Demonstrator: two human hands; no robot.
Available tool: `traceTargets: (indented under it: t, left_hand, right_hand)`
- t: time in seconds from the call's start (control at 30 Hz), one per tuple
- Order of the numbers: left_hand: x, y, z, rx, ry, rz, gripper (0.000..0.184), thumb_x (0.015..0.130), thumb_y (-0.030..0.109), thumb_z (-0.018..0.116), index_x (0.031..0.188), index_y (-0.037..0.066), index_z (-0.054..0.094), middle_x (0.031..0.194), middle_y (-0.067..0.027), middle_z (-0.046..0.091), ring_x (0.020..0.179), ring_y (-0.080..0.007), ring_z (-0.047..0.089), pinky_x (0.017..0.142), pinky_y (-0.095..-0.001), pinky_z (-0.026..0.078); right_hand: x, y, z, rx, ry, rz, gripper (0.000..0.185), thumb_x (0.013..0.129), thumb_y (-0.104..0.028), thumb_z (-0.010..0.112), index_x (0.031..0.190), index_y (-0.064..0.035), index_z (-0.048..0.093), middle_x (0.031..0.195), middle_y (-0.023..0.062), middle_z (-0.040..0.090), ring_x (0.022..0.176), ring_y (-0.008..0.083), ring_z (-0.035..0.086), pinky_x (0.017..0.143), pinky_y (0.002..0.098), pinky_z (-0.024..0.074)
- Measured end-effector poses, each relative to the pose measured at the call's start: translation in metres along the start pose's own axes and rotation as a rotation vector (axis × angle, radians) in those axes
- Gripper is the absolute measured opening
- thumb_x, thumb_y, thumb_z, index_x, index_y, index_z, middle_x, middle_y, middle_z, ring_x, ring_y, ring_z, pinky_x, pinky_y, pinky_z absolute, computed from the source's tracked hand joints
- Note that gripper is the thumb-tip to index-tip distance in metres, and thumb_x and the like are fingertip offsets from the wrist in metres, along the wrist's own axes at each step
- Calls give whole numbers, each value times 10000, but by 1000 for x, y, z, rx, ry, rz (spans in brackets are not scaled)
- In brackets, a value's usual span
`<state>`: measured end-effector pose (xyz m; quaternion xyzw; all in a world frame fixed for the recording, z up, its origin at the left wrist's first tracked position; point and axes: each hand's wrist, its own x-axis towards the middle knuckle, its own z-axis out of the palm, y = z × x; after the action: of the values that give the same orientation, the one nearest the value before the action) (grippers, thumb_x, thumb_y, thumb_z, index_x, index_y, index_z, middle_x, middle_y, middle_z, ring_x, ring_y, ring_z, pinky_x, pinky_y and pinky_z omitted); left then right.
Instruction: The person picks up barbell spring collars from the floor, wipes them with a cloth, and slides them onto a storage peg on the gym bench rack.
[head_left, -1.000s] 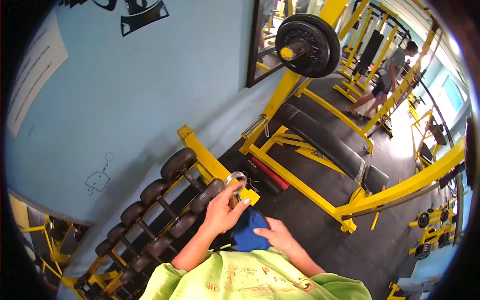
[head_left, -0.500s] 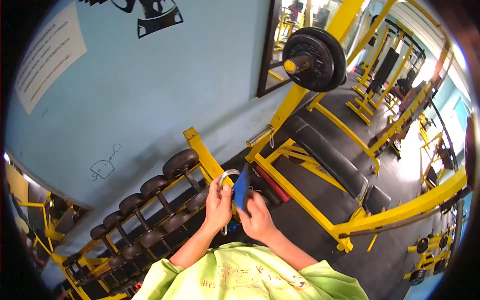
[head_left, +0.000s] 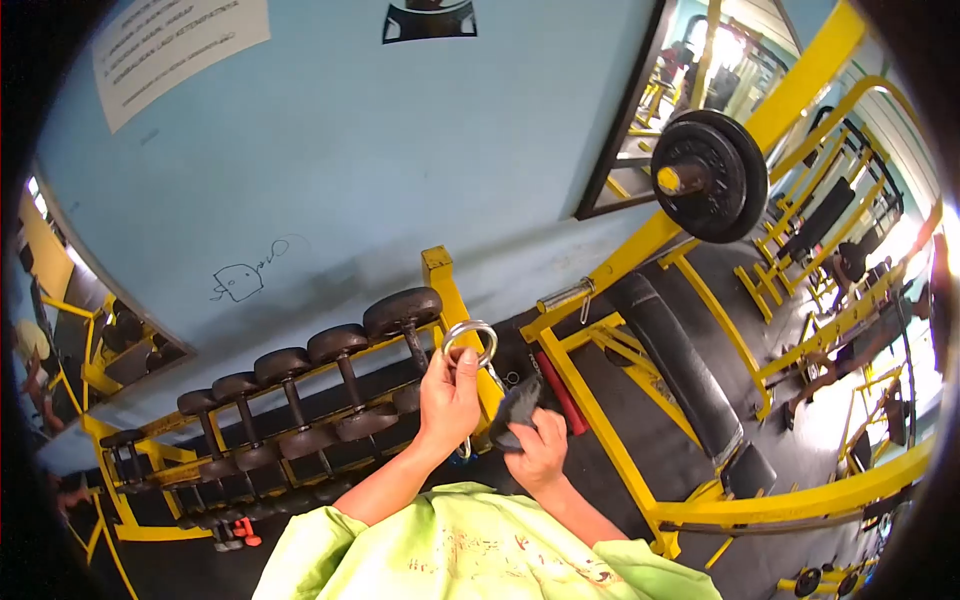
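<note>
A shiny metal ring [head_left: 486,338] stands up from my left hand [head_left: 450,400], whose thumb and fingers are closed around its lower part. More metal shows below that hand. My right hand [head_left: 538,452] is closed on a dark cloth [head_left: 515,408], just right of the left hand and apart from it. Both hands are in front of the yellow end post [head_left: 450,300] of the dumbbell rack.
Black dumbbells [head_left: 345,380] line the rack at the left. At the right is a black padded bench [head_left: 685,370] on a yellow frame, below a weight plate [head_left: 708,178] on a bar. A red roll [head_left: 562,395] lies on the floor. Mirrors hang on the blue wall.
The view has turned left. The cloth shows a dark side where blue showed before, and my right hand has moved slightly away from my left. The ring remains in my left hand.
</note>
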<state>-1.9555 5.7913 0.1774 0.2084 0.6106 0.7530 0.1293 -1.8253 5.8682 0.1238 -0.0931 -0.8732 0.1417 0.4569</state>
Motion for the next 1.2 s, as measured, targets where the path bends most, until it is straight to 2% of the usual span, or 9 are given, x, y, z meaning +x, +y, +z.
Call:
traceTargets:
  t: [0.27,0.5,0.67,0.73,0.8,0.93,1.0,1.1,1.2]
  left_hand:
    - [3,-7,1,106,-121,158,190,928,179,523,990,0,531,731,-45,576,647,-90,524,605,-262,449]
    - [1,-6,-10,199,-128,198,139,889,150,566,945,23,564,705,-118,625,658,-95,581,590,-296,473]
    - [0,-1,-34,-83,-256,11,138,939,127,503,988,8,553,793,16,556,735,-34,466,667,-204,405]
    - [-4,-2,-35,-190,-289,27,151,946,174,506,967,30,550,744,33,533,631,-29,448,568,-188,375]
    - [2,0,-45,-498,-328,-129,183,954,254,496,924,78,533,578,43,426,412,-29,312,409,-202,243]
    - [9,-2,-47,-430,-473,-128,264,967,338,450,946,85,523,587,45,422,412,-44,323,405,-207,246]
    - [10,-29,-46,-228,-560,-109,480,957,414,439,1256,38,424,919,11,512,741,-71,481,643,-216,386]
    - [7,-25,-42,-65,-644,-8,639,938,298,495,1405,-10,185,1218,-79,432,1128,-129,412,1024,-301,286]
    - [-1,-3,-48,-416,-693,-132,700,888,275,573,1399,-9,188,1202,-79,445,1082,-131,446,986,-303,335]
  right_hand:
    - [37,-10,-5,66,-32,9,220,507,-20,582,723,-56,607,858,143,510,782,328,520,697,419,431]
    - [52,-18,11,359,-147,263,163,562,43,493,696,-45,521,764,162,511,707,354,509,612,413,426]
    - [19,-16,-13,465,-270,42,182,562,50,531,713,-50,544,763,139,524,702,321,519,637,363,437]
    - [10,-14,-18,619,32,415,283,587,64,523,841,-55,563,845,102,577,739,267,572,742,357,486]
    - [26,-14,-34,1362,260,1122,327,644,52,488,958,-19,541,877,105,586,852,239,597,802,383,496]
    - [28,-34,-34,1715,-188,1160,322,723,-8,526,1044,9,498,966,123,574,888,242,602,853,362,487]
    - [36,-49,-22,1791,-190,1071,226,785,-64,537,1004,-9,519,942,99,579,842,186,596,761,298,489]
    - [52,-59,-13,1451,-201,1012,110,747,-54,549,845,-4,550,797,56,574,687,105,529,645,220,423]
    - [41,-48,-10,1350,-283,881,107,740,11,528,838,-1,571,811,25,584,758,92,527,699,239,422]
